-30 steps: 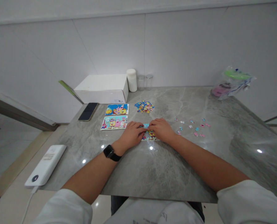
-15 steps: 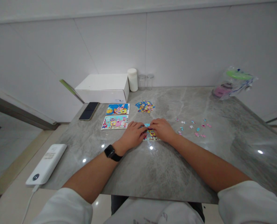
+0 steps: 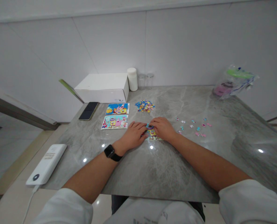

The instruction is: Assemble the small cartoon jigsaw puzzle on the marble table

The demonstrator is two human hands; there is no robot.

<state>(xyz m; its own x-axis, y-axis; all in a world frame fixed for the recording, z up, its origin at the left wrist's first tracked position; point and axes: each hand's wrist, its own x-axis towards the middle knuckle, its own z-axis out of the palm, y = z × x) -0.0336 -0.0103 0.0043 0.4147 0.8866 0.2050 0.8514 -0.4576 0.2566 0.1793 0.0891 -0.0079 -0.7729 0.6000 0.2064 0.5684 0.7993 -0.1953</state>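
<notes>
A small, partly built cartoon jigsaw puzzle (image 3: 151,134) lies on the grey marble table (image 3: 152,165), between my two hands. My left hand (image 3: 132,135), a black watch on its wrist, rests at the puzzle's left edge with fingers laid flat on it. My right hand (image 3: 162,128) covers the puzzle's right side, fingertips pressed together at its top edge on a piece I cannot make out. Loose pink and blue pieces (image 3: 194,127) are scattered right of my right hand. A heap of mixed pieces (image 3: 144,106) sits behind the puzzle.
Two cartoon picture cards (image 3: 115,115) lie left of the puzzle, a black phone (image 3: 89,110) beyond them. At the back stand a white box (image 3: 103,87), a white jar (image 3: 132,79) and two clear jars (image 3: 145,81). A white power bank (image 3: 46,164) is front left, a plastic bag (image 3: 233,81) back right.
My hands stay on the puzzle; the right fingertips have shifted slightly along its top edge. Nothing else on the table has moved.
</notes>
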